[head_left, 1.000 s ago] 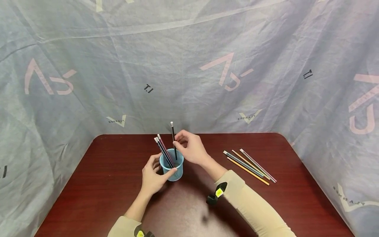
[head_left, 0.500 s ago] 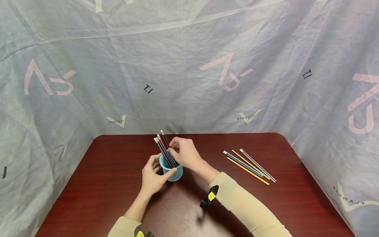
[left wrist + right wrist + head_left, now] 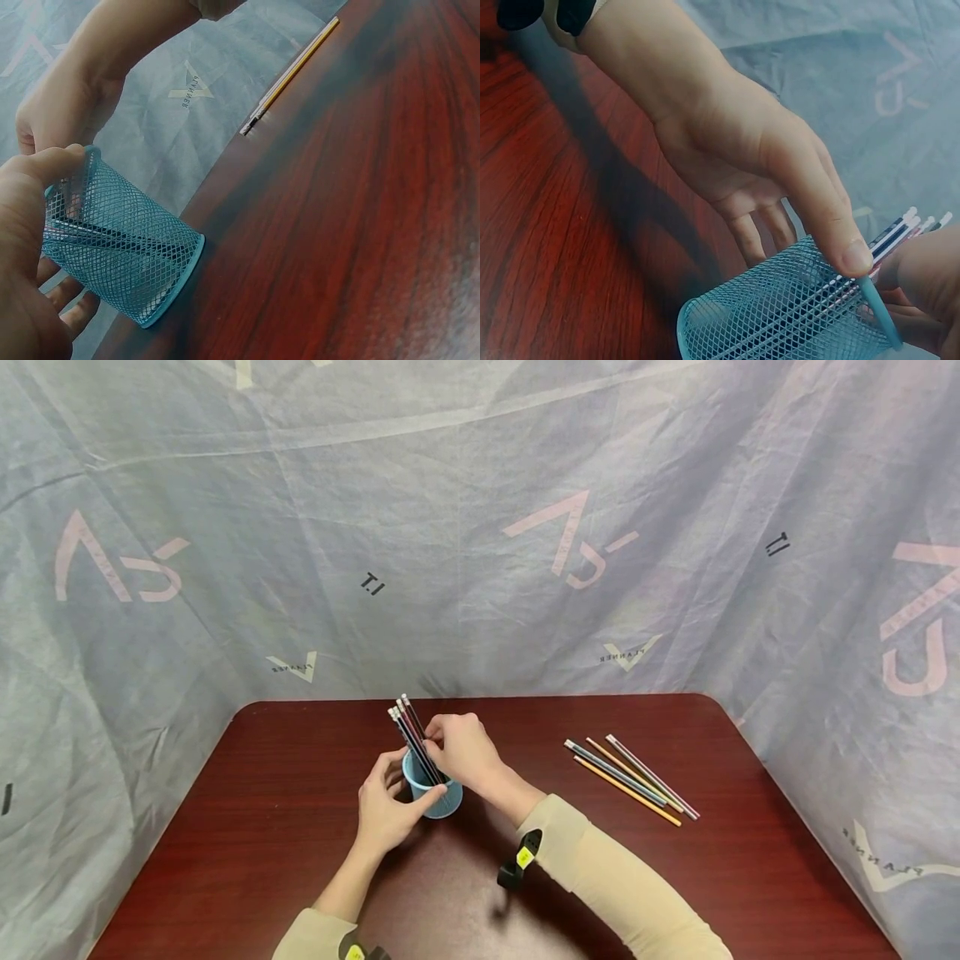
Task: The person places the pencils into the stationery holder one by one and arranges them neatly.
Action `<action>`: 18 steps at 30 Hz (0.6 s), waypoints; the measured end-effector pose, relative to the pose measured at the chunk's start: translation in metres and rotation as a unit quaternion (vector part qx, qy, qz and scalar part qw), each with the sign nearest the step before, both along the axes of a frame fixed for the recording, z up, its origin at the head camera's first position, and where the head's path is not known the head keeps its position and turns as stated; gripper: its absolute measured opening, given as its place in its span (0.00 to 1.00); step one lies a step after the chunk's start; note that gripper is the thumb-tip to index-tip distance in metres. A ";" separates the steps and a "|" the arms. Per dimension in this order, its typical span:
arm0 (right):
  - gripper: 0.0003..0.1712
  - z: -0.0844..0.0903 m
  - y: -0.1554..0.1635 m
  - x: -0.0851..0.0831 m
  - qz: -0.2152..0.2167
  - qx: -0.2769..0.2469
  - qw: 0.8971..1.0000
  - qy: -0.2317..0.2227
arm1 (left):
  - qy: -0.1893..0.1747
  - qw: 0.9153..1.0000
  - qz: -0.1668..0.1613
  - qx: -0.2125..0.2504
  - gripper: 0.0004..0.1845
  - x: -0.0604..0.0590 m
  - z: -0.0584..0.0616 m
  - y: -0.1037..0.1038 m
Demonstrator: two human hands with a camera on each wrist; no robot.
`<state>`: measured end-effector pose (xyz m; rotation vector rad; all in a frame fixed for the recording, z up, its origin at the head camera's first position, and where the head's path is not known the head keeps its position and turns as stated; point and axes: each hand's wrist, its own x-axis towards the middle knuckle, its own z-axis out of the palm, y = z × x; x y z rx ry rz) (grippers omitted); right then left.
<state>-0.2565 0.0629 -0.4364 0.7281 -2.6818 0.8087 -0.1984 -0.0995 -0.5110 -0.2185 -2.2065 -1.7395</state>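
A light-blue mesh pencil cup (image 3: 442, 802) stands on the table with several pencils (image 3: 408, 727) leaning left in it, white erasers up. My left hand (image 3: 386, 806) grips the cup from the left; in the right wrist view its thumb (image 3: 851, 255) lies on the rim. Over the cup's far right side, my right hand (image 3: 465, 752) has its fingertips at a black pencil (image 3: 415, 713), which leans beside the others. The fingers seem to pinch it, though the contact is partly hidden. In the left wrist view, dark pencil shafts show through the mesh cup (image 3: 135, 247).
To the right on the dark red wooden table (image 3: 247, 843) lies a loose group of pencils (image 3: 630, 781), some yellow, some grey or pinkish. A printed grey cloth (image 3: 450, 527) hangs behind and at both sides of the table.
My right hand has moved left and slightly down, lowering the black pencil into the cup and tilting it against the others. The left hand has stayed on the cup.
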 end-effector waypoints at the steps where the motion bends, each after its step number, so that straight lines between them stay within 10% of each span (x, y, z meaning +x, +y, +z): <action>1: 0.05 0.000 -0.001 0.000 -0.004 0.005 1.000 -0.001 | -0.001 1.000 0.000 0.000 0.39 0.000 0.000 0.000; 18: 0.04 0.004 -0.006 0.007 -0.022 0.039 0.999 0.000 | -0.007 1.000 0.001 0.003 0.41 0.000 0.002 0.001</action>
